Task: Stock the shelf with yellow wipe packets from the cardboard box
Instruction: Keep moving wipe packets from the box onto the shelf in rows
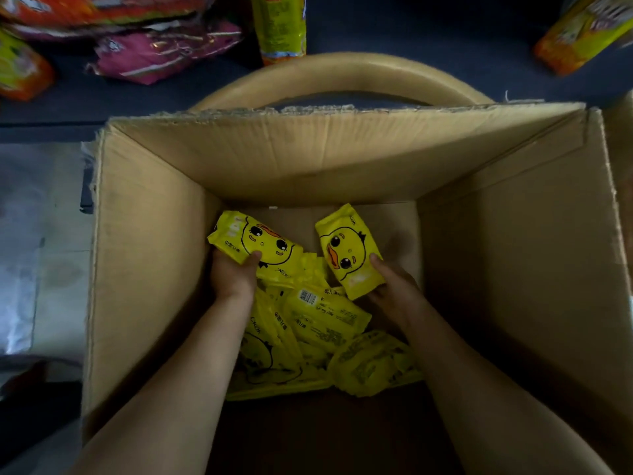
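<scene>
The person is leaning over an open cardboard box [147,269], both bare arms reaching down inside it. The left hand [233,277] is gripping a yellow duck-face packet [255,241] toward the far left corner of the box floor, with the thumb curling over the packet's near edge. The right hand [399,293] is holding a second packet [352,252] toward the far right corner, thumb pressing on its printed face while the fingers are hiding behind it. Between the two forearms a loose heap of yellow packets [318,337] is lying on the box floor, one of them face down with a barcode showing. Beyond the box's far wall a curved beige rim [342,72] is arching. Past it, pink packs [161,53] and yellow-orange packs [282,25] are lying on a dark surface [428,46].
</scene>
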### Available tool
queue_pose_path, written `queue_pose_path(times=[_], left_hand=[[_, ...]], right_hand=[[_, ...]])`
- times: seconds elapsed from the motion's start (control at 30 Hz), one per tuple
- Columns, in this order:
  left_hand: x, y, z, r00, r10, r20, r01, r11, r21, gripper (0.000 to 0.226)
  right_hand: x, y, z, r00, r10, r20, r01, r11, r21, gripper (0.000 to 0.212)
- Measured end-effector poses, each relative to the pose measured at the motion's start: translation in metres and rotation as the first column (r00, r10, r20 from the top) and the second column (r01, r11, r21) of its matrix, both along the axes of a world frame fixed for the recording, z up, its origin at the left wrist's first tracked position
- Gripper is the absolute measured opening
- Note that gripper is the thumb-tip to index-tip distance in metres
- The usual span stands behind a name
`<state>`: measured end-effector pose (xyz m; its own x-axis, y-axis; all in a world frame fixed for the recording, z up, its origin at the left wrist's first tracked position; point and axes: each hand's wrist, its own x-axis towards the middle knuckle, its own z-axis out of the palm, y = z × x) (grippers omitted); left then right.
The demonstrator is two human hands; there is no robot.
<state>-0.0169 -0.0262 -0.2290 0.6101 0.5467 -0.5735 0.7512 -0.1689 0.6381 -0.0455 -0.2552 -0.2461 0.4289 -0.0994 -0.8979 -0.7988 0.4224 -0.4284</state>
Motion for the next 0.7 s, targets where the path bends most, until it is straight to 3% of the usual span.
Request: queue_pose_path(times=[0.1, 0.23, 0.33, 0.5, 0.6, 0.7], left_hand=[[0.002, 0.000, -0.002, 1.000, -0.012, 0.005, 0.012, 1.000, -0.017, 0.054], [0.000, -0.003, 0.007, 1.000, -0.015, 0.021, 0.016, 1.000, -0.014, 0.051], [-0.006, -0.006, 0.018, 0.998, -0.061, 0.014, 0.061, 0.998, -0.031, 0.048], [-0.015, -0.017, 0.052, 0.993, -0.116, -0.027, 0.116, 0.993, -0.030, 0.035], [-0.023, -0.028, 0.082, 0.988, -0.157, -0.003, 0.157, 0.987, -0.036, 0.031], [-0.033, -0.045, 0.115, 0.988, -0.153, 0.021, 0.153, 0.988, -0.029, 0.043]], right_hand=[[0.007, 0.006, -0.005, 0.996, 0.074, -0.039, -0.077, 0.993, -0.091, 0.017], [0.016, 0.019, -0.003, 0.986, 0.151, -0.068, -0.163, 0.957, -0.239, 0.037], [0.016, 0.019, 0.007, 0.993, 0.109, -0.036, -0.115, 0.967, -0.226, 0.050], [-0.003, 0.001, 0.048, 0.996, 0.093, 0.009, -0.089, 0.977, -0.192, 0.052], [-0.007, -0.014, 0.083, 0.994, 0.106, 0.029, -0.098, 0.976, -0.192, 0.041], [-0.009, -0.031, 0.119, 0.988, 0.133, 0.076, -0.116, 0.974, -0.195, 0.036]])
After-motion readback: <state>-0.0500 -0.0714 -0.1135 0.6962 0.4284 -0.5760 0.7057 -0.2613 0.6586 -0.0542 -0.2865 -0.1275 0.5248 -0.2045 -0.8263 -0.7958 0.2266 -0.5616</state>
